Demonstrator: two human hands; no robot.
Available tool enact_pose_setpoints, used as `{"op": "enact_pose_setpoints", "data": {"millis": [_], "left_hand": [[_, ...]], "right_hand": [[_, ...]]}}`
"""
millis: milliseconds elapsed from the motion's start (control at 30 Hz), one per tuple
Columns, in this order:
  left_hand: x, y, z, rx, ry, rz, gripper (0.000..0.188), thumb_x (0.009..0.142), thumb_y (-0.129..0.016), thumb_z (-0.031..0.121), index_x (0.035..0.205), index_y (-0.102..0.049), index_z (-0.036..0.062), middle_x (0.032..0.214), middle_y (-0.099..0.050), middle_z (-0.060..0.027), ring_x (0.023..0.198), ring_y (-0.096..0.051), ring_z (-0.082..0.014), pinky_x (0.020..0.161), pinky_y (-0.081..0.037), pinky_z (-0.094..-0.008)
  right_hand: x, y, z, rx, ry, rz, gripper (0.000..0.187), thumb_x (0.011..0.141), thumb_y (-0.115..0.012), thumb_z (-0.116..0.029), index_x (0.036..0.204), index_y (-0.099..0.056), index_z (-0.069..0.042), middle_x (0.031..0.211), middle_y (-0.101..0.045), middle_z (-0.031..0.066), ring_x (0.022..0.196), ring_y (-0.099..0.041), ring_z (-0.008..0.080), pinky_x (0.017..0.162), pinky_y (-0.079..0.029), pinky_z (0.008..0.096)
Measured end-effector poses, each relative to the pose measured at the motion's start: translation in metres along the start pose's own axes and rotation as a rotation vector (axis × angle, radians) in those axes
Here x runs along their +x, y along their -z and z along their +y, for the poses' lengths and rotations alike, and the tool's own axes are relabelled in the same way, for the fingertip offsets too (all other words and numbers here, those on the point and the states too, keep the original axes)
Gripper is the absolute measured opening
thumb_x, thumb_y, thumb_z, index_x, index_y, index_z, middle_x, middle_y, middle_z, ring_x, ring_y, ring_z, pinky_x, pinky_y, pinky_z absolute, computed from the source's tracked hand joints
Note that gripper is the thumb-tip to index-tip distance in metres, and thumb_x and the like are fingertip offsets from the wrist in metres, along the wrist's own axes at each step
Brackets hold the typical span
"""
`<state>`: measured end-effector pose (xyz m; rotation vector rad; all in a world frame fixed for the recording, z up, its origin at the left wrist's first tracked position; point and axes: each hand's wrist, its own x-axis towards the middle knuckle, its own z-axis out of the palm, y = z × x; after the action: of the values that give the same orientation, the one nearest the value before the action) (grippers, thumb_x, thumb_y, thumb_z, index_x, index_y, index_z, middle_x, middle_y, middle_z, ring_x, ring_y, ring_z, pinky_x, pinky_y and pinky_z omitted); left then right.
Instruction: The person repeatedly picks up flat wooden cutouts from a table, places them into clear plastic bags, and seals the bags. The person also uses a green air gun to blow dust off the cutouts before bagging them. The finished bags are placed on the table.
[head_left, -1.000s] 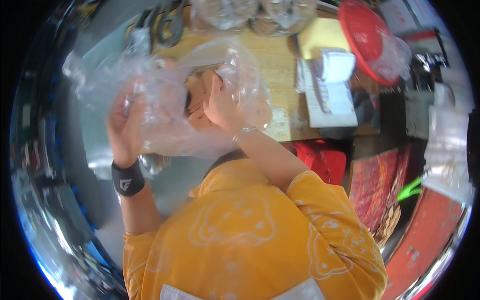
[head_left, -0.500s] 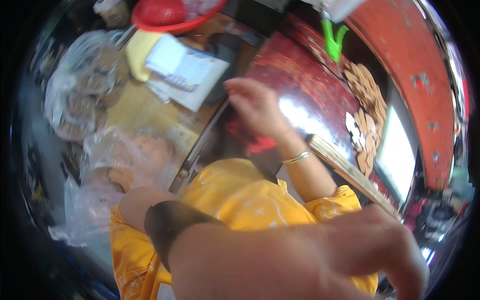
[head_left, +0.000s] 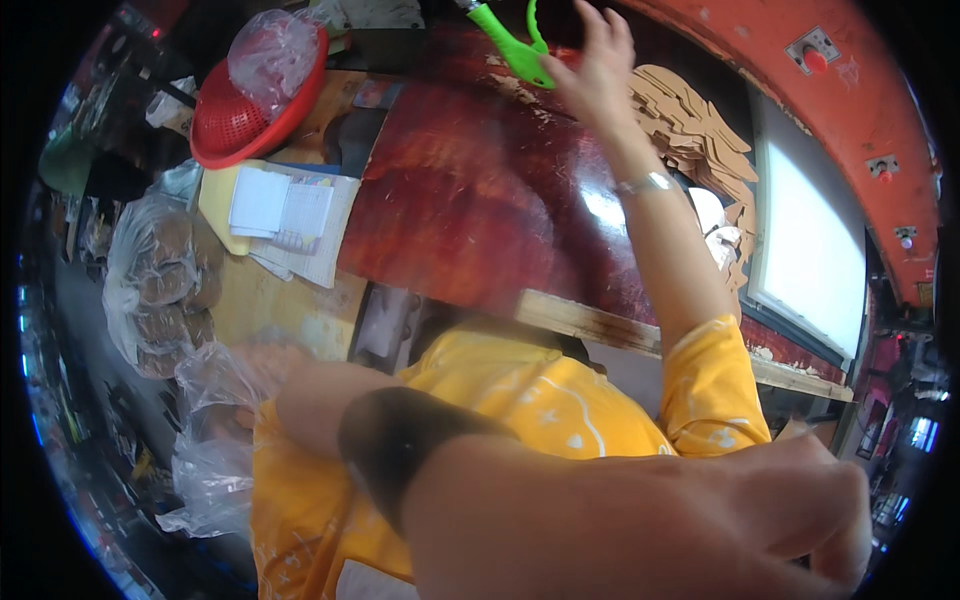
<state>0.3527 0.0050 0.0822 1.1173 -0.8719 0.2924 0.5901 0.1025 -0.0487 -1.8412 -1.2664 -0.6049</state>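
Note:
My right hand (head_left: 595, 60) reaches up over a glossy dark red board (head_left: 470, 200), fingers apart, right beside the handle of green scissors (head_left: 512, 47); a thin bracelet is on that wrist. My left hand (head_left: 800, 510) fills the lower right close to the lens, back toward me and fingers curled in, with nothing seen in it. A black wristband (head_left: 395, 445) circles that forearm. A crumpled clear plastic bag (head_left: 215, 440) with brown pieces lies at lower left by my yellow shirt (head_left: 540, 410).
A red basket (head_left: 240, 125) holding a clear bag stands at upper left. Papers (head_left: 290, 215) lie on the wooden table below it. Bags of brown pieces (head_left: 160, 290) sit at left. Brown cutouts (head_left: 700, 130) are stacked right of the board, beside a white panel (head_left: 810, 250) and an orange frame (head_left: 850, 90).
Both hands let go of the clear bag. My right hand has stretched up across the red board to the green scissors, and my left arm has swung close in front of the lens.

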Motion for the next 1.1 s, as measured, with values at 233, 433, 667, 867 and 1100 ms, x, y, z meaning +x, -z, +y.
{"op": "enact_pose_setpoints", "data": {"millis": [233, 433, 667, 867, 1100], "left_hand": [[-0.035, 0.081, 0.008, 0.106, 0.565, 0.253, 0.014, 0.086, -0.056, 0.01, 0.09, -0.063, -0.002, 0.092, -0.06, -0.0185, 0.087, -0.06, -0.0321, 0.08, -0.048, -0.0405], [-0.061, 0.203, -0.029, 0.81, 1.25, 0.316, 0.016, 0.087, -0.053, 0.005, 0.097, -0.062, -0.0019, 0.088, -0.064, -0.0065, 0.084, -0.059, -0.0116, 0.077, -0.047, -0.0251], [0.091, 0.318, -0.224, 1.316, 0.305, -0.046, 0.031, 0.086, -0.053, 0.024, 0.11, -0.059, 0.0048, 0.106, -0.06, -0.0151, 0.1, -0.056, -0.0319, 0.088, -0.044, -0.0374], [0.125, 0.311, -0.305, 1.275, 0.803, -0.318, 0.05, 0.092, -0.041, 0.047, 0.113, -0.06, 0.0056, 0.116, -0.057, -0.0132, 0.112, -0.05, -0.0283, 0.096, -0.038, -0.0357], [0.021, 0.263, -0.206, 1.135, 1.119, -0.009, 0.05, 0.092, -0.041, 0.046, 0.11, -0.058, 0.0014, 0.112, -0.056, -0.0195, 0.107, -0.052, -0.0328, 0.093, -0.039, -0.0396]], "right_hand": [[0.029, -0.063, -0.027, -0.059, -0.365, -0.461, 0.053, 0.067, -0.07, -0.027, 0.106, -0.05, 0.003, 0.11, -0.047, 0.0187, 0.097, -0.054, 0.0349, 0.078, -0.05, 0.0434], [0.038, 0.041, -0.019, 0.477, -0.529, -0.54, 0.054, 0.068, -0.069, -0.023, 0.108, -0.042, 0.002, 0.095, -0.057, 0.0258, 0.093, -0.058, 0.0397, 0.077, -0.048, 0.0443], [-0.055, 0.198, -0.014, 0.277, -0.503, -0.502, 0.059, 0.067, -0.068, -0.019, 0.118, -0.047, 0.0, 0.091, -0.054, 0.0186, 0.087, -0.055, 0.0358, 0.075, -0.046, 0.0408], [-0.096, 0.25, -0.023, 0.213, -0.618, -0.37, 0.065, 0.067, -0.064, -0.012, 0.126, -0.042, 0.001, 0.094, -0.055, 0.019, 0.087, -0.055, 0.0362, 0.073, -0.046, 0.0408], [-0.064, 0.285, 0.015, 1.092, -0.8, 0.06, 0.071, 0.069, -0.058, -0.019, 0.133, -0.036, 0.005, 0.097, -0.058, 0.0127, 0.081, -0.059, 0.0205, 0.073, -0.049, 0.0305]]}}
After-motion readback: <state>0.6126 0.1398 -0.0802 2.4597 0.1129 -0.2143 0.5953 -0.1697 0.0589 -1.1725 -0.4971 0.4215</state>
